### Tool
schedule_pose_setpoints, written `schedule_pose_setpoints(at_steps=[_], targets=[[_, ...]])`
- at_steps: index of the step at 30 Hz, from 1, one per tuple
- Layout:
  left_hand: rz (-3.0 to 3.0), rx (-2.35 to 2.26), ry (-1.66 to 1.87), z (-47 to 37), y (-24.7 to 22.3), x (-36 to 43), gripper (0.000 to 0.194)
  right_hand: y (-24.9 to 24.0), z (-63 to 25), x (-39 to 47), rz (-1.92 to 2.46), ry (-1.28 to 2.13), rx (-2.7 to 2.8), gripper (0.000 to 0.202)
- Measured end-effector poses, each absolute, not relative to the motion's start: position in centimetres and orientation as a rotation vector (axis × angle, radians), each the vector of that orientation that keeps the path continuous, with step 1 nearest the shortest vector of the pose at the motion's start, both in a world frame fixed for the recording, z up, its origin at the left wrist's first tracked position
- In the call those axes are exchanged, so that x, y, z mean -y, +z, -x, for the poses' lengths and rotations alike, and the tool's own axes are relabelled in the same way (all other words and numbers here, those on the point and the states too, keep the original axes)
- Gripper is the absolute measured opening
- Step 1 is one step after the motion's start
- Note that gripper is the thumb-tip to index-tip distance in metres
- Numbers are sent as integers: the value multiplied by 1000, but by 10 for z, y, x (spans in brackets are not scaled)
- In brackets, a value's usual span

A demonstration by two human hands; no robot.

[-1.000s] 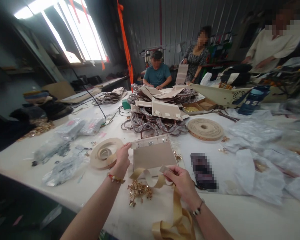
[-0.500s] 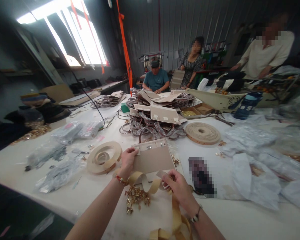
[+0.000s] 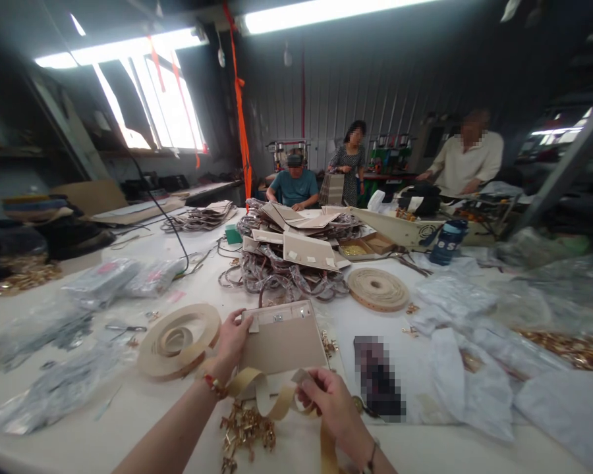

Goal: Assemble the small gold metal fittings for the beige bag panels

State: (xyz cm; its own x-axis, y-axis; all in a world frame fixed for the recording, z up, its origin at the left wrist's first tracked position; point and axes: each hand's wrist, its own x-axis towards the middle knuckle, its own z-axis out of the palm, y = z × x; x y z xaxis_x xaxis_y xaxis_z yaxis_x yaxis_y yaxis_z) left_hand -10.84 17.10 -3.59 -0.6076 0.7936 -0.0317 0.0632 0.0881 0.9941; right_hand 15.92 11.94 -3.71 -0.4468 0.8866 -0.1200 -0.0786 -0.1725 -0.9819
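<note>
Daylight from a window (image 3: 178,105) at the left, helped by tube lamps, falls on a white table (image 3: 118,434). Clear plastic bags (image 3: 103,283) lie far left, then a small cutting tool (image 3: 124,328) and a wide tape roll (image 3: 153,352) laid flat, probably to keep it handy and steady. Just beside it is the left hand (image 3: 232,336), its fingers close together at the far left corner of the beige panel (image 3: 284,342) — seemingly to steady it — by a pale patch (image 3: 254,322); whether they grip the edge or only press, I cannot tell. That panel sits in front of the worker, metal fittings along its far edge. Nearer still lie gold clasps (image 3: 250,428), loose and likely heaped for easy picking, with a curled tape strip (image 3: 279,403) above them. Behind the panel rises a stack of similar panels (image 3: 296,250). The right hand (image 3: 331,401) pinches the strip between thumb and fingers, perhaps to control its curl. Farther right come a second roll (image 3: 378,289), a blurred dark object (image 3: 378,378) and white bags (image 3: 464,382).
</note>
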Motion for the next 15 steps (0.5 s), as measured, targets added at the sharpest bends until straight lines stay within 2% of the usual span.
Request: schedule_pose_setpoints(at_steps=[7, 10, 12, 15], targets=[[-1216, -1927, 1503, 114, -22, -154, 82, -35, -159, -119, 1046, 1654, 1397, 59], [-1593, -1990, 1426, 103, -2, -136, 59, -36, -161, -118, 1058, 1594, 1467, 56], [-1825, -1836, 1265, 85, 12, -119, 41, -36, -161, -117, 1081, 1533, 1515, 53], [-1975, -1502, 965, 50, 26, -92, 43, -34, -160, -114, 1041, 1471, 1550, 50]])
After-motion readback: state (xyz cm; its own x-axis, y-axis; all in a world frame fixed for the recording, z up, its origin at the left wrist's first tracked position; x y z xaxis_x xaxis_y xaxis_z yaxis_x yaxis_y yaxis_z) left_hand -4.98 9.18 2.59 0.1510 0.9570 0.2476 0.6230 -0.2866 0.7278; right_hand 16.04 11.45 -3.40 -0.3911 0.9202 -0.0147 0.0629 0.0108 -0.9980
